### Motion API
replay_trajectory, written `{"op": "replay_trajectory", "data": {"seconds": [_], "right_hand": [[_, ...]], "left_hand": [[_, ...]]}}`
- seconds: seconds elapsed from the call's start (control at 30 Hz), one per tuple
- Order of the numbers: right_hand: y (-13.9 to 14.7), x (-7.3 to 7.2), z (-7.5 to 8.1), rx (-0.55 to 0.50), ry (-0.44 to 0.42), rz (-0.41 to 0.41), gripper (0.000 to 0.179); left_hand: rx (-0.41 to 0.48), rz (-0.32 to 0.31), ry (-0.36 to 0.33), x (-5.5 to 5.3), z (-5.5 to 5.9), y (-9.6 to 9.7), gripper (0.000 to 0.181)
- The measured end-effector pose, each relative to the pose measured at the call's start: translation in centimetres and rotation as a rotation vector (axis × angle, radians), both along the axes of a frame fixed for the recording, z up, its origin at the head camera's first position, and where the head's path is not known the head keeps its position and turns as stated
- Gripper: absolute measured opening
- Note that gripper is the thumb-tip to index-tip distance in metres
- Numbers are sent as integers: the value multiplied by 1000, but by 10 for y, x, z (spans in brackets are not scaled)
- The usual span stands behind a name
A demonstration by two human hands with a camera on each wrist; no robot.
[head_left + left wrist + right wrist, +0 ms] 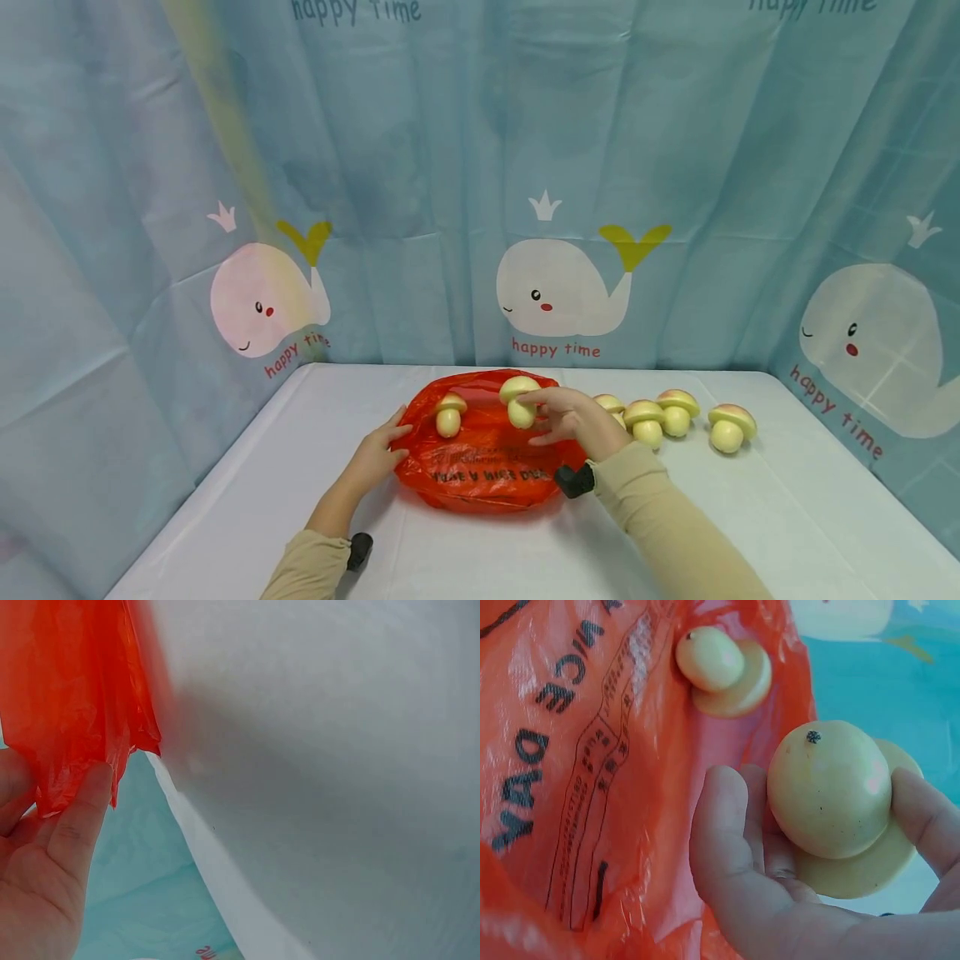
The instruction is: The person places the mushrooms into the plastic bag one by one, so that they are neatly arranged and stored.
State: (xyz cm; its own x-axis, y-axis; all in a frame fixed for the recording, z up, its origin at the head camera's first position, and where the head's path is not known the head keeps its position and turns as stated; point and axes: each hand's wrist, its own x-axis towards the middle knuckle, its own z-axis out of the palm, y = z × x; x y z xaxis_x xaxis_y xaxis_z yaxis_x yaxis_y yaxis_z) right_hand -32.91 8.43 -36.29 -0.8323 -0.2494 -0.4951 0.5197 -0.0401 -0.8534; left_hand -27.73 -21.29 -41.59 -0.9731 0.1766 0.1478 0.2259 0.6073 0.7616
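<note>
A red plastic bag (487, 492) with black lettering lies open on the white table. My left hand (377, 457) holds the bag's left edge, with the thin plastic between thumb and fingers in the left wrist view. My right hand (573, 417) grips a mushroom (519, 387) with a rounded pale stem and a yellowish cap, over the bag's right part. The right wrist view shows the stem's rounded end (829, 787) facing the camera, thumb and fingers round the mushroom. Another mushroom (448, 421) lies within the bag's opening at its left.
Several more mushrooms stand to the right of the bag, among them one (645, 421) close to the right forearm and one (729, 429) farthest right. The white table (795, 517) reaches back to a blue curtain (420, 292) printed with whales.
</note>
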Motion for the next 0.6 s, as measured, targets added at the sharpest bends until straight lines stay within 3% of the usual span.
{"op": "replay_trajectory", "data": {"seconds": [0.33, 0.6], "right_hand": [[-23, -8, -12, 43, -36, -32, 32], [-38, -15, -19, -1, -107, -151, 49]], "left_hand": [[4, 3, -10, -1, 0, -1, 43], [1, 9, -9, 1, -1, 0, 43]]}}
